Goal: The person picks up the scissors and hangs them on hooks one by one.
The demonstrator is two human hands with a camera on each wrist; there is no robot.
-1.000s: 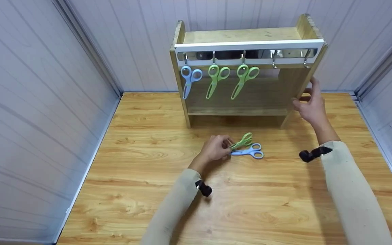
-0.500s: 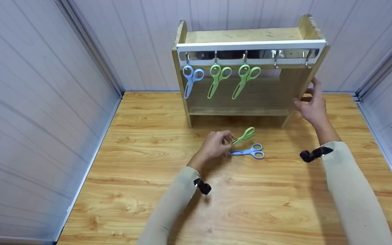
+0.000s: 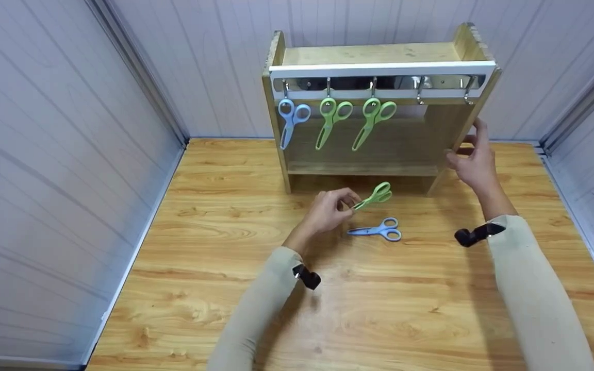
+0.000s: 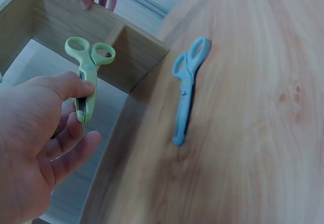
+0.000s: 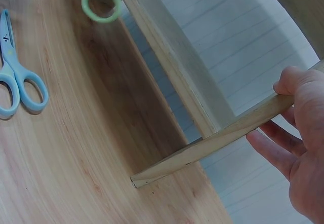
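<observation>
My left hand (image 3: pixel 329 210) pinches a pair of green scissors (image 3: pixel 378 194) by the blade end, thumb on top, handles pointing away. The left wrist view shows these green scissors (image 4: pixel 88 77) held above the table. Blue scissors (image 3: pixel 377 229) lie on the wood just below them. At the right side of the wooden rack (image 3: pixel 361 168), my right hand (image 3: pixel 475 164) grips the upright side board (image 5: pixel 217 142) between thumb and fingers. From the rack's hooks hang one blue pair of scissors (image 3: pixel 290 123) and two green pairs, the nearer-left one (image 3: pixel 328 123) and the middle one (image 3: pixel 368 123).
A white rail with a metal hook strip (image 3: pixel 346 82) crosses the rack's top front. Its two right-hand hooks (image 3: pixel 419 91) carry no scissors. Pale panelled walls (image 3: pixel 60 154) stand at the left, back and right of the wood-grain table (image 3: pixel 199 288).
The left hand has lifted the green scissors off the blue pair and carried them slightly toward the rack. The right hand keeps its grip on the side board.
</observation>
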